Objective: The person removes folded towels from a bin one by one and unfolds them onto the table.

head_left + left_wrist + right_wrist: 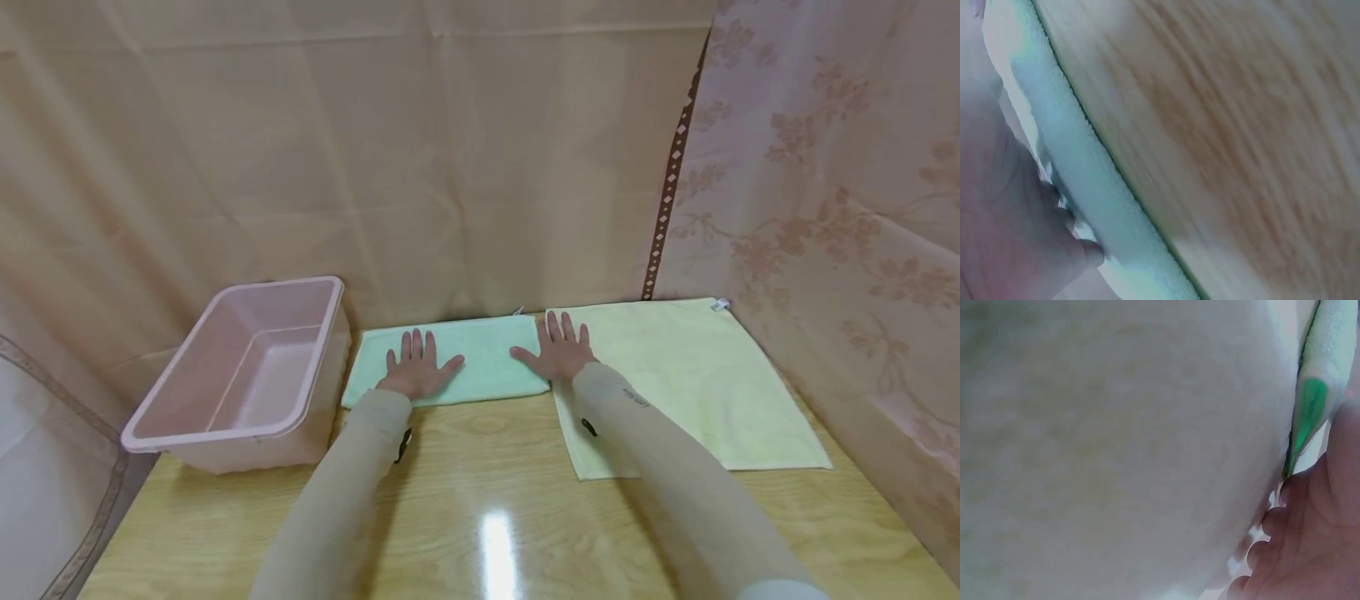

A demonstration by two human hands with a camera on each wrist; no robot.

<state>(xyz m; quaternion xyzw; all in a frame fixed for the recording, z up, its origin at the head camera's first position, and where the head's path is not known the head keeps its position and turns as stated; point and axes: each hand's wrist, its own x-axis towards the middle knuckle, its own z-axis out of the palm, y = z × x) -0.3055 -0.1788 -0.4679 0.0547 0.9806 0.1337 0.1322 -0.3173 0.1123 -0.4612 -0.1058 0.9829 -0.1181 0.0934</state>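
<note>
A mint-green towel, folded into a long strip, lies on the table along the curtain. My left hand rests on its left part, fingers spread and straight. Over its right end is my right hand, also spread, with the thumb reaching across the green cloth and the fingers overlapping the corner of a pale yellow towel spread out flat. In the left wrist view, the green towel's thick folded edge runs beside the palm. The right wrist view shows the green towel's layered end near my fingers.
A pink plastic basin stands at the table's left, close to the green towel. Behind is a beige curtain, with a floral one along the right side. The wooden tabletop shows in front of the towels.
</note>
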